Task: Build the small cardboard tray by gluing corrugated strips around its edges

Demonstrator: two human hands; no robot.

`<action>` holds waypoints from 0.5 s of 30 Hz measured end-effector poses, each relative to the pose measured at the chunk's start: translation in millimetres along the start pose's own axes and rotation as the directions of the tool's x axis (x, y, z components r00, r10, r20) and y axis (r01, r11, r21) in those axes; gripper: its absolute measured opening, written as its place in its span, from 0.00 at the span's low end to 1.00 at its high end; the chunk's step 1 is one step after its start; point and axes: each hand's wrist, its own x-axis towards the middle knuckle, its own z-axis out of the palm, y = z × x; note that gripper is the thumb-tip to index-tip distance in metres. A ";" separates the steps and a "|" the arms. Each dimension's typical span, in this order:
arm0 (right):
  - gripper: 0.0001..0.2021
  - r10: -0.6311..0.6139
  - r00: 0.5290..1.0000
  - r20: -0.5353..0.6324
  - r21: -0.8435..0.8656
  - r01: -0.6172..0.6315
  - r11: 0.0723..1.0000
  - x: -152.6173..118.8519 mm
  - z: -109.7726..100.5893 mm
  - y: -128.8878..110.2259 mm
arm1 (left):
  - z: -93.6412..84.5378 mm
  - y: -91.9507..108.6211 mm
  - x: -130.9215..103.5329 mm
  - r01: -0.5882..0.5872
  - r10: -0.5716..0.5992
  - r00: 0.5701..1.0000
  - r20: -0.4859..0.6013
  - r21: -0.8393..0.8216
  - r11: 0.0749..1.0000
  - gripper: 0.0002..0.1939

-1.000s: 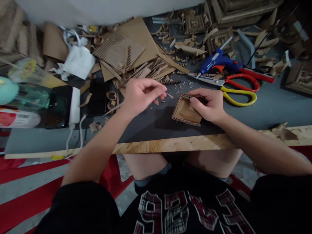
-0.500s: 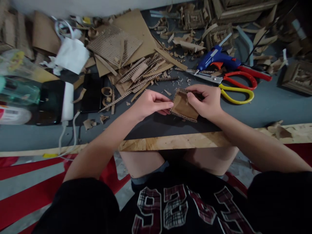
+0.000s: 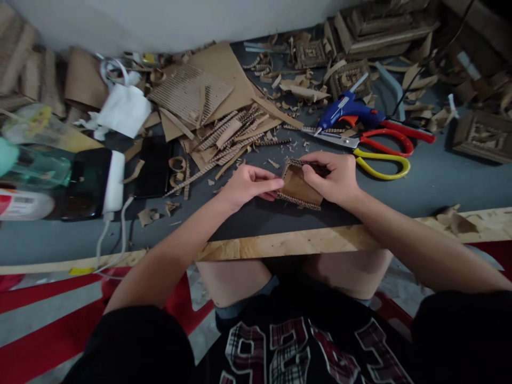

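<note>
A small brown cardboard piece (image 3: 299,186) with corrugated strips standing along its edges is held just above the table's front edge. My left hand (image 3: 256,186) pinches its left side between thumb and fingers. On the right side, my right hand (image 3: 334,176) grips it, thumb over the inside and fingers behind the far wall. The fingertips of that hand are partly hidden. Beyond my right hand lie scissors (image 3: 380,149) with one red and one yellow handle, and a blue hot glue gun (image 3: 350,111).
Corrugated strips (image 3: 228,133) and cardboard sheets (image 3: 218,69) are heaped behind my hands. At left lie a black phone (image 3: 151,165), a white power bank (image 3: 114,181) with a cable, bottles (image 3: 36,165) and a tissue roll (image 3: 126,109). Layered cardboard pieces (image 3: 484,133) stand at right.
The whole view has shifted, so the table and everything on it appear slightly lower. Both hands keep the same hold on the cardboard piece.
</note>
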 end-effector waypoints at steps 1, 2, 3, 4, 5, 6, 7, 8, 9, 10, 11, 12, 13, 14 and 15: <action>0.12 -0.007 1.000 0.006 0.002 0.007 1.000 0.2 -0.4 -0.1 | -0.2 0.5 1.0 -0.002 0.002 1.000 0.008 -0.018 1.000 0.21; 0.12 -0.016 1.000 0.011 0.006 0.016 1.000 0.3 -0.7 -0.4 | 0.0 1.2 2.1 -0.009 0.009 1.000 0.010 -0.032 0.999 0.22; 0.12 -0.026 1.000 0.016 0.011 0.026 1.000 0.3 -1.0 -0.6 | 0.5 2.0 3.3 -0.023 0.023 1.000 0.007 -0.039 0.999 0.23; 0.12 -0.035 0.999 0.021 0.015 0.034 0.999 0.4 -1.1 -0.9 | 1.4 2.7 4.6 -0.040 0.040 0.999 0.001 -0.038 0.998 0.23; 0.12 -0.040 0.999 0.027 0.016 0.039 0.999 0.4 -1.2 -1.2 | 2.6 3.2 6.1 -0.055 0.055 0.998 -0.006 -0.030 0.998 0.23; 0.12 -0.041 0.999 0.035 0.014 0.040 0.999 0.4 -1.3 -1.6 | 4.0 3.6 7.7 -0.067 0.067 0.998 -0.010 -0.022 0.998 0.23; 0.12 -0.041 0.998 0.045 0.010 0.040 0.999 0.4 -1.3 -1.9 | 5.5 3.7 9.2 -0.076 0.076 0.997 -0.015 -0.015 0.997 0.22; 0.12 -0.041 0.998 0.056 0.007 0.040 0.999 0.4 -1.4 -2.1 | 7.0 3.5 10.7 -0.083 0.083 0.996 -0.019 -0.010 0.997 0.21; 0.13 -0.040 0.997 0.065 0.004 0.040 0.999 0.5 -1.5 -2.3 | 8.4 3.1 12.0 -0.088 0.088 0.996 -0.025 -0.008 0.996 0.21; 0.13 -0.039 0.997 0.072 0.000 0.039 0.999 0.6 -1.6 -2.5 | 9.7 2.6 13.1 -0.092 0.092 0.995 -0.028 -0.008 0.996 0.21; 0.13 -0.036 0.996 0.076 -0.005 0.037 0.999 0.7 -1.8 -2.7 | 10.7 2.0 14.0 -0.096 0.096 0.995 -0.030 -0.009 0.995 0.21; 0.13 -0.033 0.997 0.077 -0.010 0.034 0.999 0.8 -1.9 -2.8 | 11.5 1.3 14.7 -0.100 0.100 0.994 -0.031 -0.010 0.995 0.21; 0.13 -0.032 0.997 0.076 -0.015 0.033 0.999 0.9 -1.9 -2.8 | 12.1 0.5 15.1 -0.104 0.104 0.994 -0.031 -0.012 0.994 0.22; 0.13 -0.032 0.997 0.075 -0.019 0.033 0.999 0.9 -1.8 -2.9 | 12.6 -0.2 15.4 -0.108 0.107 0.994 -0.034 -0.016 0.994 0.22; 0.13 -0.033 0.997 0.075 -0.020 0.035 0.999 0.9 -1.6 -2.9 | 12.8 -0.8 15.5 -0.113 0.112 0.993 -0.039 -0.019 0.993 0.23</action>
